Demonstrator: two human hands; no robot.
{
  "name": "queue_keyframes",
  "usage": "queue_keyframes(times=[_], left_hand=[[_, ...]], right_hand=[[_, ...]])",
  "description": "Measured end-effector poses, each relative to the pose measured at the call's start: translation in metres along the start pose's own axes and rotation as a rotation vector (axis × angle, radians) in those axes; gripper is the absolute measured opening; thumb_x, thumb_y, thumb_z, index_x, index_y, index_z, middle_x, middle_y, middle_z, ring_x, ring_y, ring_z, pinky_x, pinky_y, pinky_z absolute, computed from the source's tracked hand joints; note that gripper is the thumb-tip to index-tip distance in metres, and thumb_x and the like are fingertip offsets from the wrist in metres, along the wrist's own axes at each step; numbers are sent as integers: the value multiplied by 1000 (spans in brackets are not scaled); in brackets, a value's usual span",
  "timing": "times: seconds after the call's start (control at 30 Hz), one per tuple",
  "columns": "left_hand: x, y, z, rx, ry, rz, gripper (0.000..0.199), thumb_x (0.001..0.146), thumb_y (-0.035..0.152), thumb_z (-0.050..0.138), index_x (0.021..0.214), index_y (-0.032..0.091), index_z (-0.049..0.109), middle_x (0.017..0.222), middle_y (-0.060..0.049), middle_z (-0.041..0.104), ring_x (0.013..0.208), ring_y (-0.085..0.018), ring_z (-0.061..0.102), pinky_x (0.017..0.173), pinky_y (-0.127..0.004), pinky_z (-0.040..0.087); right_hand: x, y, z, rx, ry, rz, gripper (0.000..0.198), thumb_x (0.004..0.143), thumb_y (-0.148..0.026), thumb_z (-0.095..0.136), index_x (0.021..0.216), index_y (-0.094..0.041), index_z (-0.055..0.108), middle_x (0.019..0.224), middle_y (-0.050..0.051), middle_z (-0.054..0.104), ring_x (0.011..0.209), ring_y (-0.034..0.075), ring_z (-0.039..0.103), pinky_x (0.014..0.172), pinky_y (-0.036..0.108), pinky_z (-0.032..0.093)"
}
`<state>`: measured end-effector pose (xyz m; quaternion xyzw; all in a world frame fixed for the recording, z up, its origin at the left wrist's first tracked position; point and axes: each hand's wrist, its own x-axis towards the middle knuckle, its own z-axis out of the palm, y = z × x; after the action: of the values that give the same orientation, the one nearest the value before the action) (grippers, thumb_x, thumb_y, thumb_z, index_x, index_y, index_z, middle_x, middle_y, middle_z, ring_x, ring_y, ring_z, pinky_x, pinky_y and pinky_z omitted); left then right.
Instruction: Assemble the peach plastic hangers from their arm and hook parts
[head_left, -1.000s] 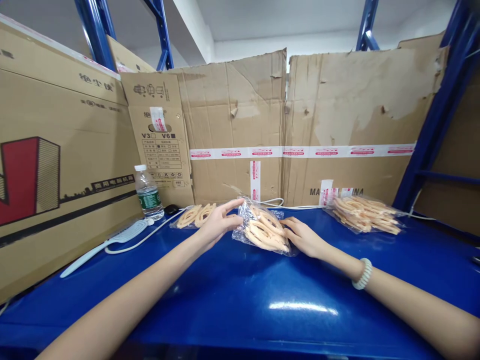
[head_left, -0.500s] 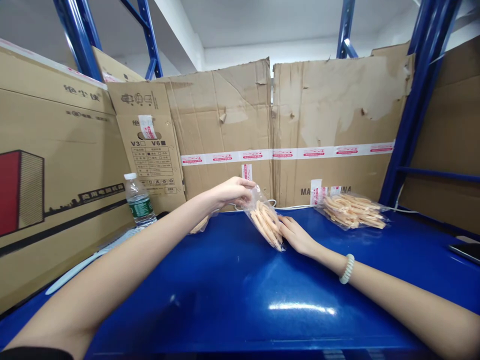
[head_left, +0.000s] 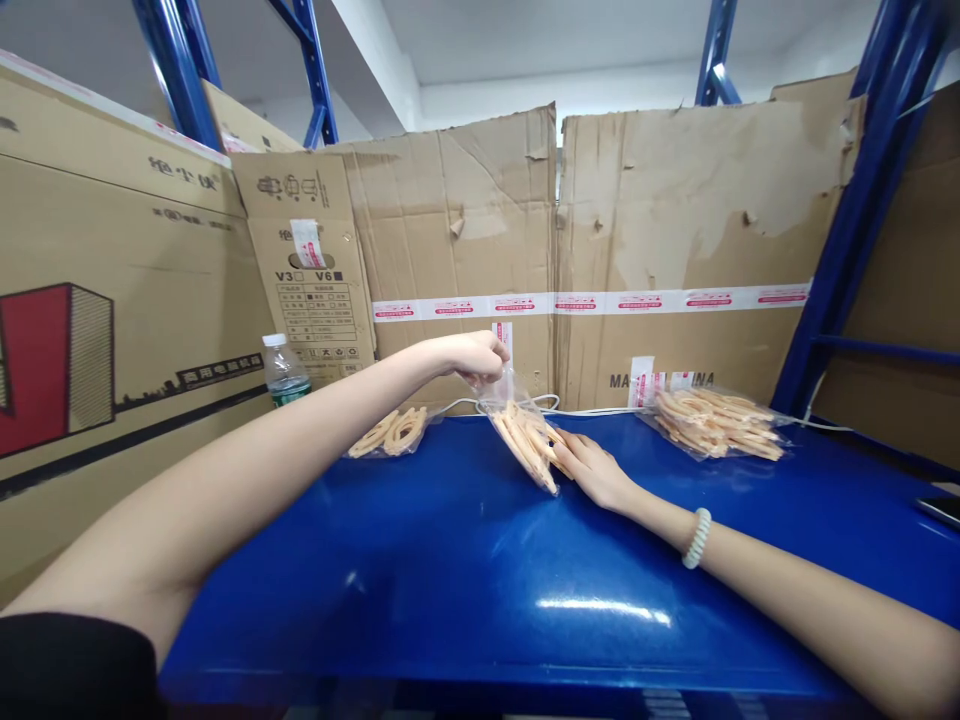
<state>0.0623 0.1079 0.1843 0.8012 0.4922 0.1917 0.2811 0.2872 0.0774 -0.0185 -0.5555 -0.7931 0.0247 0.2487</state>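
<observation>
My left hand [head_left: 480, 357] is closed in a pinch on the top of a clear plastic bag [head_left: 523, 445], which holds several peach-coloured, curved, strip-like pieces. The bag hangs tilted, its lower end close to the blue tabletop [head_left: 420, 560]. My right hand [head_left: 592, 470], with a pale coiled band at the wrist, grips the lower right side of this bag; its thumb is in view while the other fingertips are partly hidden. To the left lies another clear bag [head_left: 390, 432] of looped peach-coloured pieces, partly behind my left forearm.
A larger pile of bagged peach-coloured pieces [head_left: 716, 422] lies at the back right. A water bottle [head_left: 285, 370] stands at the left beside a big cardboard box [head_left: 112, 230]. Cardboard panels [head_left: 457, 240] form a back wall, with a white cable [head_left: 600, 412] along its foot. A dark phone-like object [head_left: 941, 510] sits far right.
My left hand has risen slightly, its fingers now curled tighter at the bag's top. The bag at the left shows more from behind my forearm. The view has shifted a little.
</observation>
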Motion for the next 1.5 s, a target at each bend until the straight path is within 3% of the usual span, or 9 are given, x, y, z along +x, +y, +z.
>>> queue_keyframes(times=[0.17,0.53,1.0,1.13,1.2,1.3,1.4,1.5], left_hand=[[4,-4,-9,23,23,78,31,92,30,63,120,17,60,123,-9,60,100,-23,64,80,-39,56],[6,0,-9,151,21,118,32,92,30,62,121,17,59,124,-9,60,102,-24,63,82,-41,56],[-7,8,-20,261,35,164,26,92,29,64,113,15,63,115,-8,64,93,-21,65,76,-37,57],[-10,9,-22,257,90,212,26,85,16,66,111,13,66,109,-8,68,88,-20,65,76,-35,54],[-14,11,-26,261,122,236,42,72,2,62,112,12,69,102,-7,70,83,-21,65,74,-32,51],[-22,12,-37,280,200,272,63,58,-3,53,117,14,70,99,-6,72,83,-21,63,71,-30,47],[-30,7,-55,301,293,275,67,57,-2,51,119,14,69,108,-7,71,86,-22,62,70,-29,46],[-40,-12,-75,308,376,227,63,64,-2,52,124,14,65,120,-9,67,88,-20,62,73,-29,47]], right_hand=[[0,-6,-1,19,-34,73,54,102,-46,23,144,-15,41,142,16,50,133,29,43,108,45,34],[-2,-11,-5,-18,-46,88,52,102,-42,24,144,-17,42,142,16,50,134,29,42,106,48,35],[-5,-19,-10,-127,32,85,45,101,-41,28,127,-22,60,131,12,59,126,29,49,103,51,35],[-6,-22,-12,-152,77,70,44,101,-40,30,127,-20,59,134,13,56,129,30,44,106,54,31],[-7,-24,-14,-153,90,55,44,101,-40,30,126,-20,60,134,13,56,129,30,44,106,53,30],[-9,-28,-17,-141,110,37,44,100,-41,30,123,-21,61,131,12,58,126,30,47,105,52,33],[-9,-30,-22,-120,138,17,44,100,-42,29,120,-21,62,128,11,60,123,30,49,103,51,35],[-8,-30,-30,-96,173,-11,43,99,-43,29,115,-21,63,124,11,62,119,30,52,100,47,39]])
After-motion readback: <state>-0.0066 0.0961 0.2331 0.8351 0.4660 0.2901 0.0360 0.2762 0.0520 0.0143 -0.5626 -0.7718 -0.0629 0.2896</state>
